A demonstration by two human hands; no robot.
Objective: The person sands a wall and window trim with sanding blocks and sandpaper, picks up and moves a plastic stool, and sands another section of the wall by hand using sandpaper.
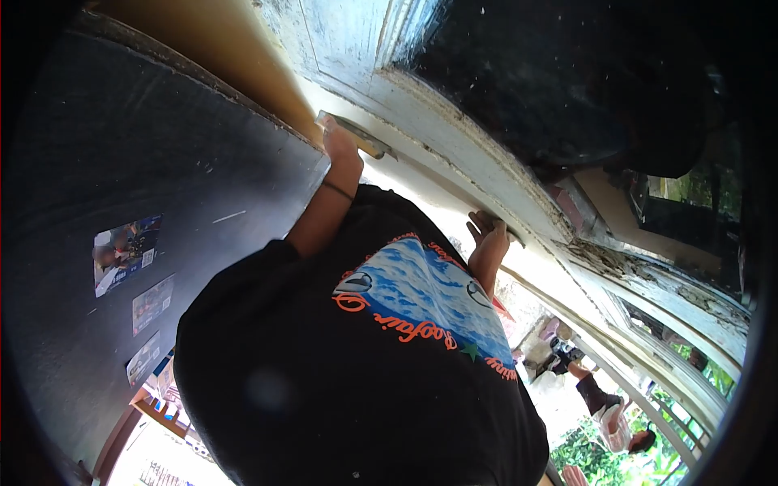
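Observation:
My left hand is raised at the upper middle, its fingers closed round a slim grey-and-tan bar-shaped tool. The tool's exact kind is unclear. It lies along a pale, brightly lit strip beside the worn white wooden frame. Lower and further right, my right hand touches the edge of the same strip, its fingers apart. Part of that hand is in shadow, and a small dark piece shows just past it. My black printed shirt fills the lower middle and hides part of the right arm.
A dark panel with several pasted pictures stands on the left. Dark glass sits within the white frame at upper right. At lower right another person appears upside down near railings and green plants. Bright shelving shows at lower left.

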